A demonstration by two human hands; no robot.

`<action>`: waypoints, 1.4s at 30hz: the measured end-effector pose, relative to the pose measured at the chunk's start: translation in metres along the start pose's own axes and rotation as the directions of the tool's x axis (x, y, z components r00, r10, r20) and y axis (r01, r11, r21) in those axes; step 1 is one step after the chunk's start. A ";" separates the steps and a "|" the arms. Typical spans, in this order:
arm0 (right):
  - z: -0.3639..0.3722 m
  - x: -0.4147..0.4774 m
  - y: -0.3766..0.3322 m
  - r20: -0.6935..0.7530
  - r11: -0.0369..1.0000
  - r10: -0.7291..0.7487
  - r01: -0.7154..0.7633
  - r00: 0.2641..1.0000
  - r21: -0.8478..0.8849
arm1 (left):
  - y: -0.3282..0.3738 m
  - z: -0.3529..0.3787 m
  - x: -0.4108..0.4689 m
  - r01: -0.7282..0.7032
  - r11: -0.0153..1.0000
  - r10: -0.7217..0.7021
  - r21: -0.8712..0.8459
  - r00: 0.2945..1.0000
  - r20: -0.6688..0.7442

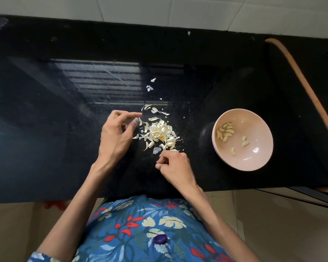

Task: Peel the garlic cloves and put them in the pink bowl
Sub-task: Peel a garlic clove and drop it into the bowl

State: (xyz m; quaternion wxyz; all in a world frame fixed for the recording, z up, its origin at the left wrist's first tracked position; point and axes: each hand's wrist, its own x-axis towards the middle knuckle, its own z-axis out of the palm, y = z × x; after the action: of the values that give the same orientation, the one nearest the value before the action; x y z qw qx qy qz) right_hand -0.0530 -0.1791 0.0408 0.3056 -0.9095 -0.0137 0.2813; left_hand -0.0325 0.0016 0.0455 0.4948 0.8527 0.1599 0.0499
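still mid-task: reaching for another clove to peel.
left hand [117, 133] hangs loosely curled, holding nothing, beside the pale heap of garlic cloves and papery skins [159, 133] on the glossy black stone surface [64, 91]. right hand [175, 167] curls at the heap's near edge; i cannot tell whether it grips anything. round pink bowl [254, 129], well to the right, holds peeled cloves [225, 131]. next, likely: pinch one clove and strip it.

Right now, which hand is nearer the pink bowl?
Right. The right hand is at the garlic pile's near edge, toward the pink bowl; the left hand is across the pile from it.
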 end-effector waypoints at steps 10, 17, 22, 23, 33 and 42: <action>0.003 0.000 -0.014 -0.016 0.993 0.113 -0.113 0.993 -0.034 | 0.002 0.003 -0.003 0.039 0.991 -0.037 -0.129 0.999 0.020; 0.001 0.003 -0.025 -0.031 0.985 0.159 -0.161 0.987 -0.062 | -0.001 0.001 -0.003 0.031 0.989 -0.028 -0.147 0.999 0.025; 0.002 0.001 -0.031 -0.042 0.982 0.148 -0.152 0.988 -0.114 | 0.003 0.002 -0.002 0.011 0.989 -0.008 -0.150 1.000 0.023; 0.003 0.000 -0.032 -0.039 0.981 0.142 -0.146 0.989 -0.124 | 0.004 0.002 -0.003 0.008 0.989 -0.004 -0.151 1.000 0.026; -0.013 -0.003 -0.004 -0.007 0.817 0.097 -0.076 0.995 0.572 | 0.016 -0.002 -0.014 0.213 0.942 -0.114 -0.260 0.930 0.350; -0.060 -0.001 -0.012 -0.037 0.307 -0.068 0.056 0.997 0.950 | 0.046 0.011 -0.025 0.373 0.767 -0.132 -0.522 0.888 0.442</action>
State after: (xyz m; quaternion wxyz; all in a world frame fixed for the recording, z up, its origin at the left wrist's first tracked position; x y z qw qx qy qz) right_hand -0.0210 -0.2023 0.0873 0.7921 -0.5536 0.1178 0.2284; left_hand -0.0428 -0.0365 0.0817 0.7595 0.6173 0.1528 -0.1369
